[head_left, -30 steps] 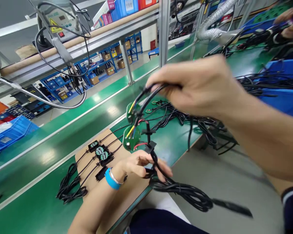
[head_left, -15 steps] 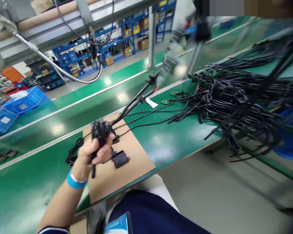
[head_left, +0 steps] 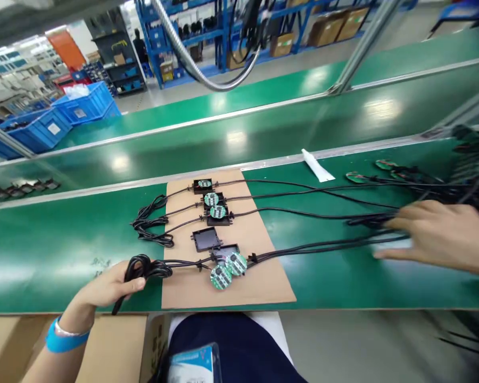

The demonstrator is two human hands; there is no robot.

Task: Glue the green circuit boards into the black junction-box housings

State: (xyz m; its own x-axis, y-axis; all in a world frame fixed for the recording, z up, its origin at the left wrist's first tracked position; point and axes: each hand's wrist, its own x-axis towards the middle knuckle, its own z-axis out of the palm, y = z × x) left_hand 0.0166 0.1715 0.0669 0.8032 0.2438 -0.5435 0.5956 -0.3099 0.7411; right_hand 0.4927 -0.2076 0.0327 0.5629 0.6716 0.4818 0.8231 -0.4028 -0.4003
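Observation:
My left hand [head_left: 107, 284] is closed around a coiled black cable [head_left: 154, 269] at the left edge of the cardboard sheet. From this coil, leads run right to two round green circuit boards [head_left: 221, 277], which lie over an open black plastic case [head_left: 229, 249]. Beside it sits another open black case [head_left: 206, 239], with no board in it. Farther back, three black cases hold round boards [head_left: 217, 211], with cables out of both sides. My right hand [head_left: 443, 234], slightly blurred, reaches flat over the black cables [head_left: 323, 246], fingers stretched and thumb apart.
A cardboard sheet [head_left: 263, 287] lies on the green bench [head_left: 319, 276]. Coiled cables [head_left: 154, 218] rest left of the cases. A white tube [head_left: 317, 166] lies near the back rail; a dark cable pile [head_left: 471, 165] is at right. Blue bins [head_left: 83, 103] stand back left.
The cable bundle held up in the air is now lowered, its boards lying on the cardboard. My left hand has moved down and left. My right hand now shows over the cables; the view has turned.

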